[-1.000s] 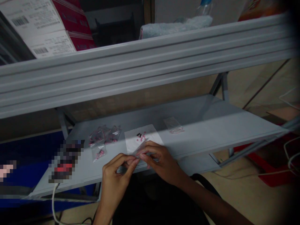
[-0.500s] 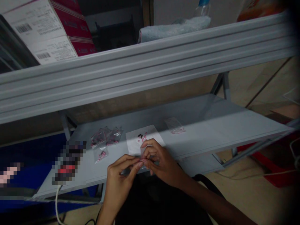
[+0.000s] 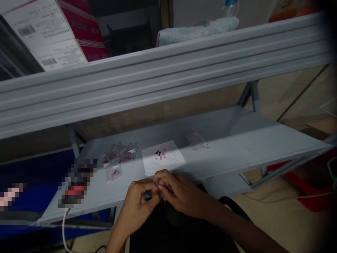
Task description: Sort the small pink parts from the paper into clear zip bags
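Head view: clear bag (image 3: 162, 194) inside two-hand grip (image 3: 157, 188)

The left hand (image 3: 138, 203) and right hand (image 3: 181, 189) are bare and slim-fingered, and the left forearm (image 3: 117, 239) and right forearm (image 3: 237, 221) show no sleeves. Dark clothing (image 3: 181, 228) fills the lower middle of the view, too dim to show its cut or markings. Whether the black curved band (image 3: 231, 201) beside the right forearm belongs to it, I cannot tell.

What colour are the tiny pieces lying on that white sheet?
The tiny pieces are pink and black, best seen in the head view.
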